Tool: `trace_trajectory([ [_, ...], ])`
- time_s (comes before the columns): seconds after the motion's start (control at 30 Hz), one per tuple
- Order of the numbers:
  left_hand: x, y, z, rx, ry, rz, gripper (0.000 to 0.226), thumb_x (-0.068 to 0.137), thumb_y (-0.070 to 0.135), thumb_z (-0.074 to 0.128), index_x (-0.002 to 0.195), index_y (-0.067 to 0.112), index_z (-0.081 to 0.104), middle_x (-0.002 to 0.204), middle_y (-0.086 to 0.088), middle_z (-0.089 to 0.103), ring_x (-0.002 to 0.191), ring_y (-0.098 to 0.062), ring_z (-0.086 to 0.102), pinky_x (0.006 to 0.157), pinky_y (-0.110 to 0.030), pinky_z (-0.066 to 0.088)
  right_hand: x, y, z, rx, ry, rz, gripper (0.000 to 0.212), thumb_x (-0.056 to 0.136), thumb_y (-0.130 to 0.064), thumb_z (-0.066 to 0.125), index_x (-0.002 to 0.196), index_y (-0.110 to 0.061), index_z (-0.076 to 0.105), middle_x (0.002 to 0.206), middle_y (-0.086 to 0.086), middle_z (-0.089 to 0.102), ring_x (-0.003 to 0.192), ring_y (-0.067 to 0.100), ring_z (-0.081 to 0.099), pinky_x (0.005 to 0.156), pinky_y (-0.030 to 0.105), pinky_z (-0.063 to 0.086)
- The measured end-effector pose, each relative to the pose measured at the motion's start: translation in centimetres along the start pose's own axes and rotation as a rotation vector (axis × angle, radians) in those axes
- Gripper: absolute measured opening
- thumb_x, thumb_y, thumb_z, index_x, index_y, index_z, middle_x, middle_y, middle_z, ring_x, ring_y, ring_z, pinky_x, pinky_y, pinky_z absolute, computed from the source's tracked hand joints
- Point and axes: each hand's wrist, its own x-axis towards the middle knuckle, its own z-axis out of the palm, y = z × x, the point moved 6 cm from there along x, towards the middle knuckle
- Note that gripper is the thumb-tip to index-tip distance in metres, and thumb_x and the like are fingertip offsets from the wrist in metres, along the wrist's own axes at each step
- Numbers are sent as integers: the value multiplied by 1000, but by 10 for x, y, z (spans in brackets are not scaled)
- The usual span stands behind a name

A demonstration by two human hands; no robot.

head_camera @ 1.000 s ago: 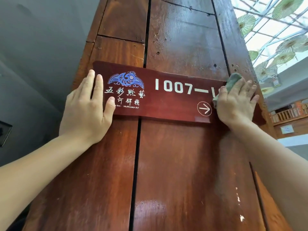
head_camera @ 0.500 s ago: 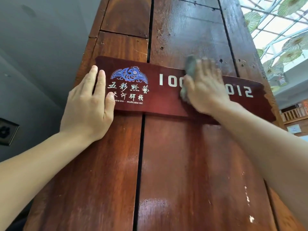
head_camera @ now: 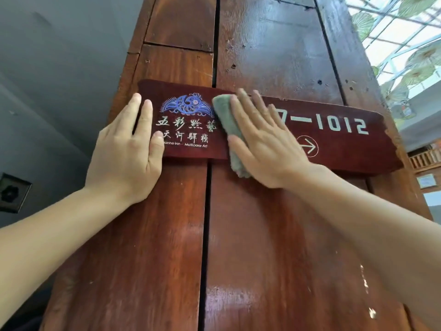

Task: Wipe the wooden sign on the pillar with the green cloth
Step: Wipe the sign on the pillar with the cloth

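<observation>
A dark red wooden sign (head_camera: pixel 346 144) with a blue bird emblem, white characters, "1012" and an arrow is fixed across a brown plank pillar (head_camera: pixel 262 235). My right hand (head_camera: pixel 265 144) lies flat on the sign's middle, pressing a folded green cloth (head_camera: pixel 228 120) against it just right of the emblem; the hand hides the first digits. My left hand (head_camera: pixel 126 154) rests flat with fingers apart on the sign's left end and the pillar below it, holding nothing.
A grey wall (head_camera: pixel 47 68) with a dark square fitting (head_camera: pixel 13 192) lies to the left. To the right, a glass roof with hanging green paper umbrellas (head_camera: pixel 415 75) and a wooden balcony railing (head_camera: pixel 427 158) show beyond the pillar.
My right hand has swept the cloth leftward along the sign, from its right end to the middle beside the emblem, uncovering "1012" and the arrow. My left hand has stayed in place.
</observation>
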Motion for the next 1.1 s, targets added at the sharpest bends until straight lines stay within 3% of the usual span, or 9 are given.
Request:
trace_trajectory([
  [0.13,-2,0,2,-9,11,-16,63,101,34,29,154,0,33,163,-23,27,147,-38,34,117,-52,30,5,111,-10,73,-52,642,72,101,-40,19,160,-10,-7,169,13,-12,155,30,-15,125,48,-7],
  [0.23,0,-1,3,-10,22,-14,63,101,35,29,154,1,33,163,-22,28,147,-37,34,116,-53,30,1,97,-11,202,6,813,73,99,-39,21,160,-8,-5,169,18,-9,154,36,-14,125,52,-4],
  [0.33,-1,-4,3,-13,34,-16,63,101,35,29,153,1,34,162,-22,29,147,-38,34,116,-54,31,-9,4,2,190,110,417,74,97,-43,23,161,-13,2,170,13,-4,155,32,-12,125,49,-4],
  [0.43,0,-4,4,-4,38,-8,62,101,34,31,152,0,35,161,-23,31,146,-39,36,116,-56,32,-24,-53,4,148,54,24,75,94,-45,24,162,-19,10,171,6,5,157,26,-6,126,45,-2],
  [0.53,0,-6,5,-5,38,-10,61,101,34,30,153,1,34,162,-22,30,145,-40,36,115,-56,32,-13,-19,-3,108,-30,29,74,96,-44,22,162,-19,2,171,3,-3,156,23,-12,126,47,-4],
  [0.77,-1,-3,7,10,17,-46,63,101,34,27,154,1,32,162,-22,29,146,-39,34,116,-54,31,3,74,-13,75,-119,619,81,95,-43,25,159,-1,-2,167,19,-17,152,36,-22,120,51,-20],
  [0.83,-1,1,5,36,-11,-55,64,100,34,27,154,-1,31,163,-23,28,147,-39,32,118,-52,29,18,43,-12,148,-89,557,82,95,-40,27,157,5,-3,166,23,-16,153,36,-19,122,48,-15],
  [1.0,-3,2,1,-14,-64,-61,60,104,30,26,156,1,27,165,-21,22,150,-36,29,119,-51,30,34,-96,-6,215,35,-2,75,101,-42,23,158,2,3,169,19,-5,156,27,-9,126,40,-5],
  [1.1,-5,-4,-2,-147,-29,-114,55,104,24,30,157,7,30,166,-14,25,151,-29,29,119,-38,28,39,-111,-4,130,30,-180,70,105,-43,23,159,-1,8,170,16,1,157,25,-3,127,38,-1],
])
